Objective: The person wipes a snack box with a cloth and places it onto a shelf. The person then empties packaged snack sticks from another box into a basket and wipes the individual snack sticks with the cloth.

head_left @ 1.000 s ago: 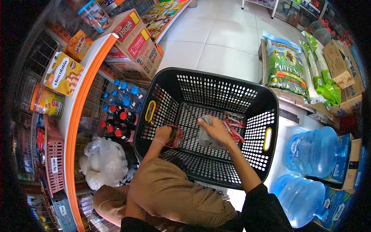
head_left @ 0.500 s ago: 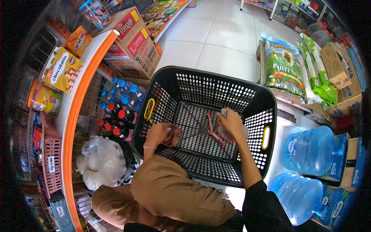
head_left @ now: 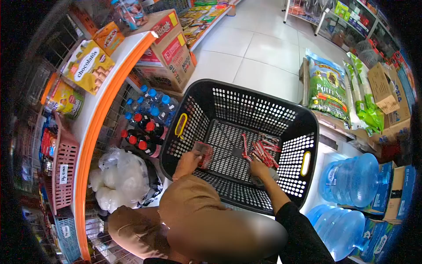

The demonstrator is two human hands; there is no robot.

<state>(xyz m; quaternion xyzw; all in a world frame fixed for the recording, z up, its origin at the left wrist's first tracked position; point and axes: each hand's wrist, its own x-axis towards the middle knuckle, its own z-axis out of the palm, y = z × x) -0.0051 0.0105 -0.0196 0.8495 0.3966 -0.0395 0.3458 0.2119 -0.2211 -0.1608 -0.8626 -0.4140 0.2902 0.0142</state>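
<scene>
A large black perforated basket (head_left: 246, 94) with yellow handle rims stands in front of me. At its left side my left hand (head_left: 187, 163) is closed around the edge of a clear container with red markings (head_left: 203, 155). Several red-and-white sachets (head_left: 264, 152) lie on the basket floor, toward the right. Just below them my right hand (head_left: 260, 169) is closed on a grey cloth (head_left: 269, 177), its fingertips near the lower sachets. Part of the cloth is hidden beneath the hand.
On the left is an orange-edged shelf (head_left: 105, 81) with snack boxes, beside bottles (head_left: 149, 127) and a plastic bag of white items (head_left: 121, 178). Cartons (head_left: 169, 66) stand behind. Rice sacks (head_left: 327, 86) and large blue water bottles (head_left: 351, 178) are on the right.
My right hand has moved toward the basket's near side with the cloth, leaving more sachets visible. My left hand stays at the clear container. The view has shifted slightly.
</scene>
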